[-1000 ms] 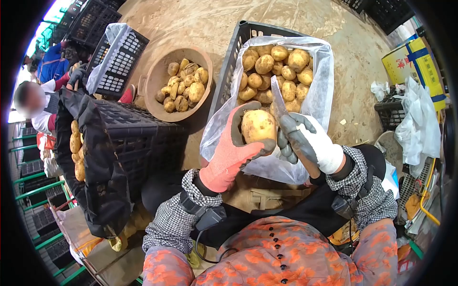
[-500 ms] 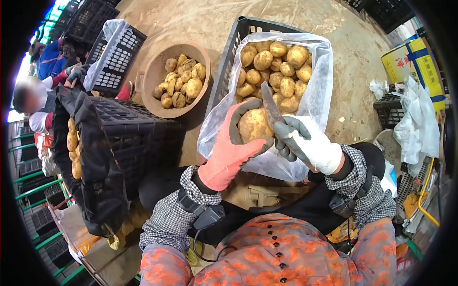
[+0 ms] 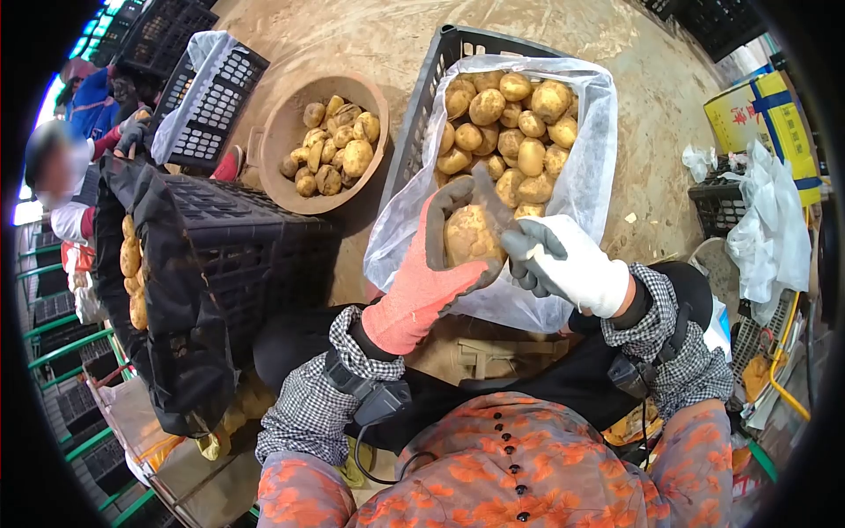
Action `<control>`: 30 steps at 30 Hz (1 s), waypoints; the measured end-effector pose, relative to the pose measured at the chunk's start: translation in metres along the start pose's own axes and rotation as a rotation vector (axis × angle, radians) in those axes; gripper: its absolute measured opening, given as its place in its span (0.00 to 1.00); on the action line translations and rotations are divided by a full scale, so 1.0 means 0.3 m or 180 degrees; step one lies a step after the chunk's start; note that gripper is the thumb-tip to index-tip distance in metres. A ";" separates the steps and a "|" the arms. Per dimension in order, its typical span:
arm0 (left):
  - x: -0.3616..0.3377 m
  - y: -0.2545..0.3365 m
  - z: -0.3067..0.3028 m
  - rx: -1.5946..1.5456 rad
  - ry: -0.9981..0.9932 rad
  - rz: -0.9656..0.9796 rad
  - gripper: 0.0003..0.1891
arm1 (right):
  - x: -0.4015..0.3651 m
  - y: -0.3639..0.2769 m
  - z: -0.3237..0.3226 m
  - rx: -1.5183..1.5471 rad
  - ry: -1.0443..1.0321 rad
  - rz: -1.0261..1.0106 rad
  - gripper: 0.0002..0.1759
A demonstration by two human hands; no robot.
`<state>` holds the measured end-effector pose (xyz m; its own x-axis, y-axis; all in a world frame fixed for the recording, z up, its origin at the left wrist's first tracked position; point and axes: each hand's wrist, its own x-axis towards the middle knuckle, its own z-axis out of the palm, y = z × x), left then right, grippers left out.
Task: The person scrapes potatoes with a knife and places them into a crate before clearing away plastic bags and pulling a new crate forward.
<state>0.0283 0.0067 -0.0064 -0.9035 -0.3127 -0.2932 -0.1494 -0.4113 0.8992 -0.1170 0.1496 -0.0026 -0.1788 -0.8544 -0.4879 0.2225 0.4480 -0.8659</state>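
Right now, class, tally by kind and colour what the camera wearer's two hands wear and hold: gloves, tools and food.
Pink glove: 1
White glove: 1
Knife: 1
Potato: 1
Total: 4

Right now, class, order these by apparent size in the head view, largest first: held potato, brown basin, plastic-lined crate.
1. Plastic-lined crate
2. Brown basin
3. Held potato, in the left hand
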 end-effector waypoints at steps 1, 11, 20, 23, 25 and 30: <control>-0.002 0.023 0.017 0.0148 0.0115 0.0111 0.41 | -0.001 -0.008 0.010 -0.0009 -0.0010 -0.0003 0.13; 0.005 -0.058 -0.015 0.1395 0.0125 0.0393 0.45 | 0.036 0.057 0.015 -0.2371 0.0438 -0.1526 0.14; 0.036 -0.078 -0.074 0.1061 -0.0088 0.0810 0.33 | 0.016 -0.014 0.026 0.1256 0.0062 -0.0264 0.18; 0.032 -0.104 -0.039 0.1364 0.0255 0.1180 0.27 | 0.023 0.014 0.042 0.1491 0.0355 -0.0323 0.18; 0.023 -0.118 -0.020 0.0107 0.0483 0.0602 0.25 | 0.026 0.016 0.013 0.1429 0.0133 -0.0179 0.17; -0.019 -0.013 -0.024 -0.2046 0.0613 -0.0234 0.20 | -0.013 -0.063 -0.026 0.1063 0.0607 -0.0633 0.18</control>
<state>0.0370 0.0040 -0.0104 -0.8033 -0.3871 -0.4526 0.1148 -0.8464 0.5201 -0.1280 0.1466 0.0148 -0.4165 -0.8374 -0.3540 0.4581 0.1430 -0.8773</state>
